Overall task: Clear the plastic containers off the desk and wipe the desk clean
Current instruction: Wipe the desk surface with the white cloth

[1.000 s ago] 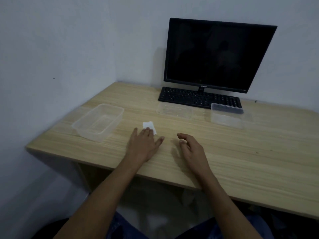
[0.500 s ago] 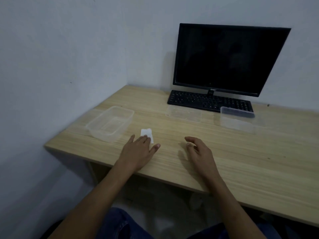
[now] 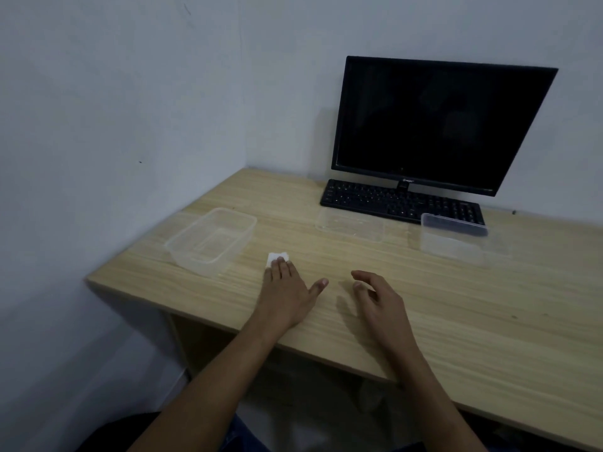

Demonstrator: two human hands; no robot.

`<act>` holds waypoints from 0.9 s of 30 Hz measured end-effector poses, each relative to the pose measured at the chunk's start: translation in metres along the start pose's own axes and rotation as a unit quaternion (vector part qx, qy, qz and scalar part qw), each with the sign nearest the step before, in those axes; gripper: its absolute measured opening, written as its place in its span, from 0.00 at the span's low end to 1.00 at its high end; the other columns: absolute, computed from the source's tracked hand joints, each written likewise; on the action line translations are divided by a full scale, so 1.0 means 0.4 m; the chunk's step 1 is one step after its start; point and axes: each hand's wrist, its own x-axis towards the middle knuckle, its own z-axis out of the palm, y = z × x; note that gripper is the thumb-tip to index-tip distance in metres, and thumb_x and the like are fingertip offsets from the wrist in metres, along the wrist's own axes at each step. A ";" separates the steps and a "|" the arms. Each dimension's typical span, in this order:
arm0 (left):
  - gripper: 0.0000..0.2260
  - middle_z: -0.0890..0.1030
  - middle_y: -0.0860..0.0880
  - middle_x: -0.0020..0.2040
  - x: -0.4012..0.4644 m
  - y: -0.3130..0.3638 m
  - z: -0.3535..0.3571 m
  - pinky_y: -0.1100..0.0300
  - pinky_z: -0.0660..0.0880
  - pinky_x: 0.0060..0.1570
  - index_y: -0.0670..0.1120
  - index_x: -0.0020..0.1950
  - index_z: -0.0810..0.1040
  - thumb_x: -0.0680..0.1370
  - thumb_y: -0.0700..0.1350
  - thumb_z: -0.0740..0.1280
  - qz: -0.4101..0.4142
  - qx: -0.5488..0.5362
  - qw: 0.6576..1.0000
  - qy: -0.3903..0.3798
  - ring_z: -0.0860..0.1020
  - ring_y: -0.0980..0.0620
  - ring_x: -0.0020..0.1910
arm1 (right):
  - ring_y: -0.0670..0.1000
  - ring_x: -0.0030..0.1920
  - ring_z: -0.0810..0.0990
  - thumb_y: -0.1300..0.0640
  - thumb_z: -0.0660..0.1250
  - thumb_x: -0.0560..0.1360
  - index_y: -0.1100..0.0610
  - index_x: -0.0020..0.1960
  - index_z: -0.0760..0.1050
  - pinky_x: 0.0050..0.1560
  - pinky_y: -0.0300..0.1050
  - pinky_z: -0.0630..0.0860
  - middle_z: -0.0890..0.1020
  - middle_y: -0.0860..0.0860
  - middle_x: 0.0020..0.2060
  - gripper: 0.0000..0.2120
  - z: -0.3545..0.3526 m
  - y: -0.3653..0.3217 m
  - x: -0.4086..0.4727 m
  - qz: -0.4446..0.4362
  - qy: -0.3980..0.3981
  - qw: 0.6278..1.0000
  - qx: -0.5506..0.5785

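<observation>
I see three clear plastic containers on my wooden desk. The left container is a rectangular tub standing upright and open, near the desk's left edge. The middle container is low and flat, lying just in front of the keyboard's left half. The right container is a deeper tub that sits at the keyboard's right end. A small white tissue lies flat on the desk just right of the left container, its near edge under my left fingertips.
</observation>
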 end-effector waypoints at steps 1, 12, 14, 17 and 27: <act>0.41 0.42 0.38 0.78 0.000 -0.003 0.002 0.51 0.39 0.74 0.37 0.77 0.41 0.78 0.68 0.42 0.002 0.000 1.000 0.000 0.41 0.44 0.78 | 0.40 0.58 0.72 0.54 0.60 0.80 0.49 0.64 0.73 0.59 0.37 0.68 0.73 0.39 0.58 0.13 0.001 0.001 0.001 0.000 0.000 1.000 0.000; 0.40 0.40 0.45 0.79 -0.088 -0.099 0.003 0.54 0.39 0.76 0.42 0.78 0.41 0.76 0.68 0.41 0.040 0.008 0.999 -0.026 0.40 0.52 0.77 | 0.39 0.58 0.73 0.54 0.60 0.80 0.50 0.64 0.74 0.56 0.33 0.67 0.74 0.40 0.58 0.13 -0.004 0.004 -0.004 -0.010 -0.001 1.000 0.021; 0.40 0.41 0.45 0.79 -0.065 -0.113 -0.008 0.55 0.40 0.76 0.41 0.78 0.41 0.77 0.68 0.42 0.028 -0.001 0.999 -0.022 0.40 0.51 0.77 | 0.40 0.58 0.73 0.54 0.60 0.80 0.50 0.64 0.73 0.58 0.35 0.68 0.75 0.40 0.59 0.13 -0.004 0.005 -0.004 -0.006 -0.005 1.000 0.027; 0.38 0.43 0.44 0.79 -0.009 -0.121 -0.036 0.54 0.40 0.75 0.41 0.78 0.42 0.78 0.67 0.42 0.013 -0.023 1.000 -0.015 0.42 0.51 0.78 | 0.40 0.59 0.73 0.54 0.60 0.80 0.49 0.64 0.73 0.59 0.37 0.68 0.75 0.41 0.60 0.13 -0.005 0.008 -0.003 -0.006 -0.005 0.999 0.035; 0.36 0.48 0.45 0.79 -0.044 -0.130 -0.025 0.55 0.41 0.75 0.42 0.79 0.47 0.79 0.65 0.42 0.026 -0.019 0.999 0.004 0.45 0.52 0.78 | 0.37 0.58 0.73 0.54 0.60 0.80 0.50 0.63 0.74 0.57 0.32 0.67 0.77 0.42 0.59 0.13 -0.007 0.014 -0.002 -0.012 -0.004 0.999 0.044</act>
